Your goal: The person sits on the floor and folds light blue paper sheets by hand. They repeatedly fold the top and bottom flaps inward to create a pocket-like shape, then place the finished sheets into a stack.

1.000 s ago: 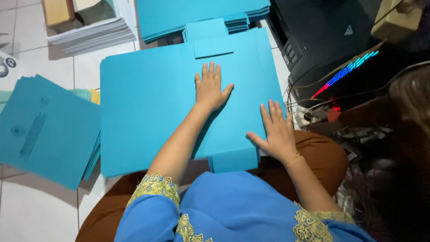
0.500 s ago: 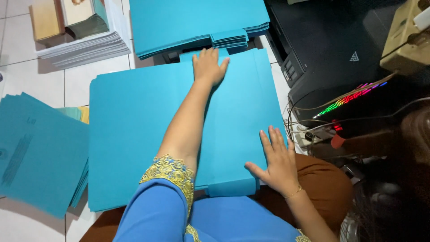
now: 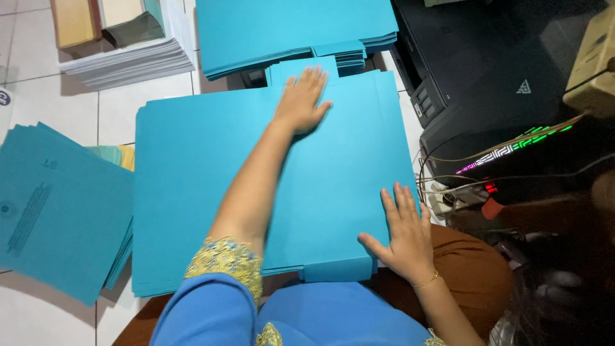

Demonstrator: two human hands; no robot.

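A large teal folder sheet (image 3: pixel 192 186) lies flat on the floor and over my lap, with a small tab at its near edge and another at its far edge. My left hand (image 3: pixel 301 102) is stretched out flat on the far part of the sheet, fingers spread, pressing near the far tab. My right hand (image 3: pixel 402 234) rests flat on the sheet's near right corner, fingers apart. Neither hand grips anything.
A stack of the same teal sheets (image 3: pixel 295 29) lies just beyond. Printed teal folders (image 3: pixel 57 205) are piled at the left. White paper stacks with boxes (image 3: pixel 128 57) sit at far left. A black printer (image 3: pixel 487 70) and cables (image 3: pixel 461 186) crowd the right.
My left hand has slid forward along the sheet from its middle to its far edge. My right hand has stayed pressed on the near right corner.
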